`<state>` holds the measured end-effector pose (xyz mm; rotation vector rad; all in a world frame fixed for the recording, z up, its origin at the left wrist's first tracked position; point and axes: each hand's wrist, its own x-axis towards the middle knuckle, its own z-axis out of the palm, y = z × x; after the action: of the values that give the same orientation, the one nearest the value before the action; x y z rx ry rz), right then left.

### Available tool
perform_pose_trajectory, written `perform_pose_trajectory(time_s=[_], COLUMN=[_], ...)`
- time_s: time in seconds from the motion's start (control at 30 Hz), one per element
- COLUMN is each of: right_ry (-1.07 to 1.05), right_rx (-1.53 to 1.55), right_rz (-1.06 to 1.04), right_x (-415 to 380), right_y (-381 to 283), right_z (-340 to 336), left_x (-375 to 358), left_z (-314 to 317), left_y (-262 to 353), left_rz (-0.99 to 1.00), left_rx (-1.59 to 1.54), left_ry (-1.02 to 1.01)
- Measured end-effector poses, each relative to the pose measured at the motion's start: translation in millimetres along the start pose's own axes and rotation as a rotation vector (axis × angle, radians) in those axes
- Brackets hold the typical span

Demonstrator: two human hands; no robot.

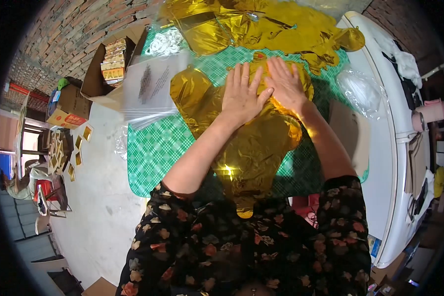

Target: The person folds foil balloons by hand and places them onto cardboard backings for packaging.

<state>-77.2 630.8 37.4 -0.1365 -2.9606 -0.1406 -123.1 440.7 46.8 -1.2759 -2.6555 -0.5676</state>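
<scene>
A flat gold foil balloon (251, 148) lies over the green checked tabletop (150, 163), its narrow end hanging past the near edge. My left hand (244, 93) rests on the foil with its fingers stretched out. Beside it, my right hand (284, 85) presses flat on the balloon's upper right part, fingers extended. The two hands nearly meet at the left thumb. Beyond them, more gold foil balloons (271, 27) are heaped at the far side of the table.
Left of the balloon lies a stack of clear plastic bags (155, 86), with white cords (166, 42) behind. An open carton (96, 66) holds printed packs. A clear-wrapped white bundle (359, 89) and a cardboard sheet (350, 133) lie right. Another person (22, 185) sits far left.
</scene>
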Motion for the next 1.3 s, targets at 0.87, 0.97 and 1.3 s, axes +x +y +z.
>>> perform_pose_trajectory(time_s=[0.87,0.97,1.3], right_ry=[-0.175,-0.167,-0.284], right_rx=[0.197,0.371,1.162], right_rz=[0.316,0.272,0.388], right_x=[44,46,54], right_y=[91,81,25], right_z=[-66,-83,-94], left_x=[-2,-4,-1], left_z=[-7,-3,-13], left_y=[6,3,5], left_rz=[0.024,0.041,0.028], left_rx=[0.253,0.152,0.149], left_ry=[-0.046,0.014,-0.057])
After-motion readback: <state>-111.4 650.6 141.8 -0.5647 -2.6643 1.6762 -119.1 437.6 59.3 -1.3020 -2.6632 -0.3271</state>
